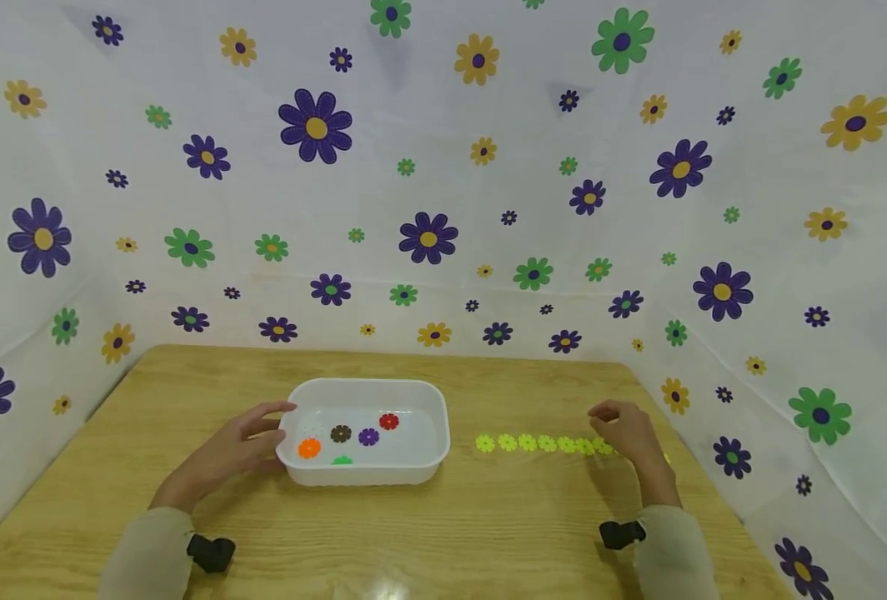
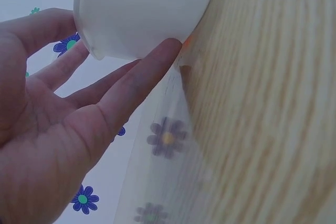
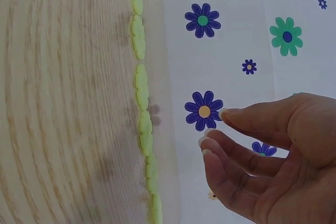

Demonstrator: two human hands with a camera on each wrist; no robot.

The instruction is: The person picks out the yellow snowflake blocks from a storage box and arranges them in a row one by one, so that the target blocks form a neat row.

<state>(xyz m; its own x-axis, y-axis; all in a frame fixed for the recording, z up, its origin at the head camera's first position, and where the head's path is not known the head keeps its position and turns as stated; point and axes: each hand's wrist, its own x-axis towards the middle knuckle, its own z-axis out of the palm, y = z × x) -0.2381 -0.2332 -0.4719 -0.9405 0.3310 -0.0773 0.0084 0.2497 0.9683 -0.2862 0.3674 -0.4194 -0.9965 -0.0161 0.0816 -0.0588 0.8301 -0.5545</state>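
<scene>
A white plastic tray (image 1: 363,476) stands on the table, with several flower-shaped pieces inside: orange (image 1: 309,448), brown (image 1: 341,433), purple (image 1: 368,437), red (image 1: 388,422) and green (image 1: 343,460). My left hand (image 1: 241,446) touches the tray's left end from outside, fingers spread and fairly straight. In the left wrist view, one fingertip (image 2: 170,45) lies low against the tray wall (image 2: 142,9). Over the right part of a row of yellow flower pieces (image 1: 528,442), my right hand (image 1: 629,435) hovers with loosely bent fingers, holding nothing; the right wrist view shows a gap to the pieces (image 3: 141,87).
The wood-grain table (image 1: 413,542) is bounded at the back and sides by white cloth (image 1: 413,325) printed with flowers. A black wrist strap mount (image 1: 211,552) sits on the left sleeve, another mount (image 1: 622,534) on the right.
</scene>
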